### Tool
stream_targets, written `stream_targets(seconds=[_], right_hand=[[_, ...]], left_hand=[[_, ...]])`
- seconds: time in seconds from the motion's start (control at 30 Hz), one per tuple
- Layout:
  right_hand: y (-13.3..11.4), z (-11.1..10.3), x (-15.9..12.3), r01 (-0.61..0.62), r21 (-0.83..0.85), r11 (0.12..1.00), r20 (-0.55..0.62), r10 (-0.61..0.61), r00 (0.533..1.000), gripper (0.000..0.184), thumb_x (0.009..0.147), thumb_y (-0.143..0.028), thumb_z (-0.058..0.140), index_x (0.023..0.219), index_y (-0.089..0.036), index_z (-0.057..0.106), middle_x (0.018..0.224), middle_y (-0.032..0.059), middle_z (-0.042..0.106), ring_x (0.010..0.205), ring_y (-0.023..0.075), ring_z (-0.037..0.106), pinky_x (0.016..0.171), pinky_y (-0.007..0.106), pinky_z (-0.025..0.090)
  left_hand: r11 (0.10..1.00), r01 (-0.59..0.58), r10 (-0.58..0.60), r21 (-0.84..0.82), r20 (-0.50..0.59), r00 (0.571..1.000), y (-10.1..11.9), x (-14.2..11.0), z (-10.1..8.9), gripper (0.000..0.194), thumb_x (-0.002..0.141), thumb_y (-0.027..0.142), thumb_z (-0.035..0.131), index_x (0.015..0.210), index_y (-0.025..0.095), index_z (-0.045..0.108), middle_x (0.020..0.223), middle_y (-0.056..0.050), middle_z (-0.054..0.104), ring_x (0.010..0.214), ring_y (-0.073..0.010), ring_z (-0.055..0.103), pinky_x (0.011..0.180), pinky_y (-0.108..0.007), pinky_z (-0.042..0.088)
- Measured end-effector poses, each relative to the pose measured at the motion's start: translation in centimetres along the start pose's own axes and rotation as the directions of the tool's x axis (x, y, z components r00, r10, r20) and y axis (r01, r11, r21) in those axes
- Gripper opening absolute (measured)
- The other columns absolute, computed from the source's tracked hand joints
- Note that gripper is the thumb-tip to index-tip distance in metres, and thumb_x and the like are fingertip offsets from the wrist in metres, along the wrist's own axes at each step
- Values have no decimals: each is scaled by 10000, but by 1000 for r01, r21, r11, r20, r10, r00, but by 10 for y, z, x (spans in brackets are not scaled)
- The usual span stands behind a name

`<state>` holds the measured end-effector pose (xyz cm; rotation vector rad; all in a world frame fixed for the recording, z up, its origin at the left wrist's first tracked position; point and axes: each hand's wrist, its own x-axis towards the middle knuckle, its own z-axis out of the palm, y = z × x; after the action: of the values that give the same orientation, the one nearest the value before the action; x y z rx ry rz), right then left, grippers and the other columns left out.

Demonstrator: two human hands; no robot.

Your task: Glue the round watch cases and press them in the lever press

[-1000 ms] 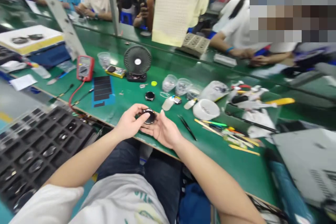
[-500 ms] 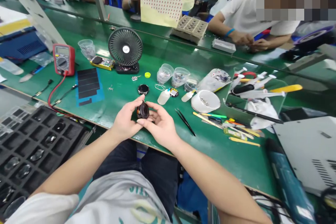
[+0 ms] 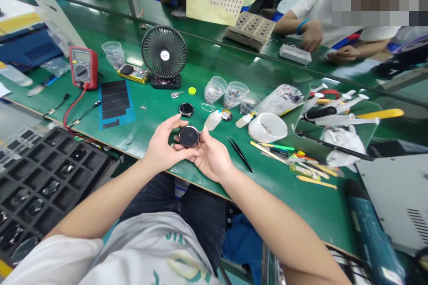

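**A:** From the head camera, where do we find the round black smartwatch body [image 3: 189,136]?

**B:** We have it just above the bench edge, held up between the left hand [image 3: 163,144] and the right hand [image 3: 212,156], its dark face toward us.

**A:** Which way does it lie from the fingers?

**B:** It is round, so we get no long axis. The left fingers [image 3: 175,121] arch over its upper left, and 1 of them runs along its lower edge. The right fingertips [image 3: 203,136] rest on its right rim. The grip is narrow, from 2 sides, and we cannot call either hand nearer, since both touch it.

**A:** And the surface and the room?

**B:** We see a green bench mat [image 3: 301,200] below the hands. Just above them, a 2nd round black watch part [image 3: 186,109] lies on the mat. To the right lie black tweezers [image 3: 239,153]. Farther up stand a desk fan [image 3: 164,51] and a red multimeter [image 3: 83,67]. A black foam tray [image 3: 100,160] sits to the left, and a co-worker's hand [image 3: 310,35] works across the bench.
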<state>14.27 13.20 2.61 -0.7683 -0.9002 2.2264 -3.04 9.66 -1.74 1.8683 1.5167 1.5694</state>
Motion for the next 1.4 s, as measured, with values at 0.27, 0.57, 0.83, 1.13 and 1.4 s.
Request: stream_targets(seconds=[0.27, 0.57, 0.83, 1.13, 1.4], right_hand=[[-8, -3, 2, -48, 5, 999, 5, 48, 999, 521, 1004, -708, 622, 1052, -197, 713, 1073, 127, 838, 1127, 322, 808, 991, 493, 664], [-7, 1, -1, -56, 2, 998, 18, 56, 998, 493, 1053, -666, 575, 1112, -201, 730, 993, 92, 843, 997, 281, 832, 992, 470, 662], [-1, 0, 1, -74, 49, 996, 2, 74, 997, 324, 1105, -479, 588, 1048, -182, 706, 821, 66, 823, 747, 218, 815, 848, 387, 694], [0, -1, 2, -83, 34, 996, 18, 83, 996, 323, 1081, -487, 638, 1019, -178, 709, 803, 66, 814, 720, 213, 800, 833, 387, 690], [3, 1, 4, -66, -2, 998, 52, 67, 996, 392, 902, -542, 856, 968, -180, 720, 807, 61, 808, 767, 210, 790, 737, 300, 656]], left_hand=[[992, -67, 70, -109, 30, 997, 0, -1, 1, 997, 794, 441, 972, 1591, 266, 400, 1383, -144, 710, 1265, -293, 743, 1118, -454, 622], [976, -155, 155, -151, -12, 988, 5, 0, -1, 955, 842, 413, 948, 1596, 278, 377, 1357, -126, 744, 1231, -262, 770, 1121, -402, 621], [945, -247, 246, -214, -34, 969, 4, 0, -2, 1005, 825, 367, 968, 1628, 255, 374, 1394, -152, 739, 1279, -255, 754, 1150, -371, 598], [939, -240, 244, -246, -12, 970, 3, -2, -3, 1039, 813, 307, 977, 1648, 298, 359, 1427, -132, 729, 1300, -251, 743, 1147, -356, 602], [920, -302, 307, -249, -19, 951, 2, -1, -2, 1029, 851, 336, 946, 1676, 296, 333, 1453, -144, 713, 1307, -253, 736, 1140, -390, 591]])
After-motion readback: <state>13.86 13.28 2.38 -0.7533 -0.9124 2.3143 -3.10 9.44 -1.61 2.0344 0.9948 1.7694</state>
